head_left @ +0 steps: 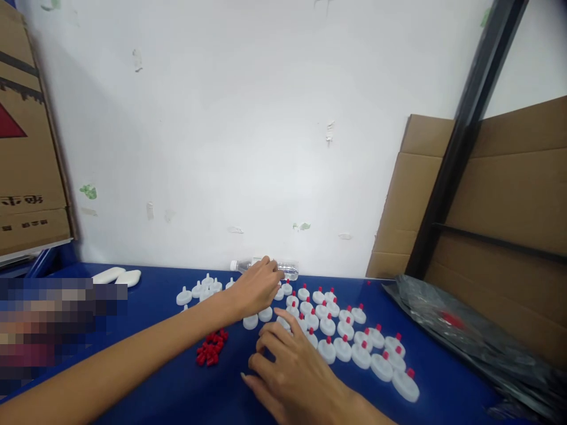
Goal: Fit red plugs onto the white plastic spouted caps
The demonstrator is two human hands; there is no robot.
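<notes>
My left hand [256,287] reaches forward over the blue table [168,378], fingers curled together near the back row of white round caps [208,287]; what it pinches, if anything, is hidden. My right hand [292,369] rests nearer to me with fingers bent and spread on the table, touching the edge of a group of white caps with red tips [354,342]. A small heap of loose red plugs [211,348] lies between my arms.
A clear plastic bottle [283,268] lies against the white wall. Two white oblong pieces [117,276] sit at back left. Black plastic bags [465,336] lie at right before cardboard sheets [509,195] and a black post. A cardboard box [26,136] stands at left.
</notes>
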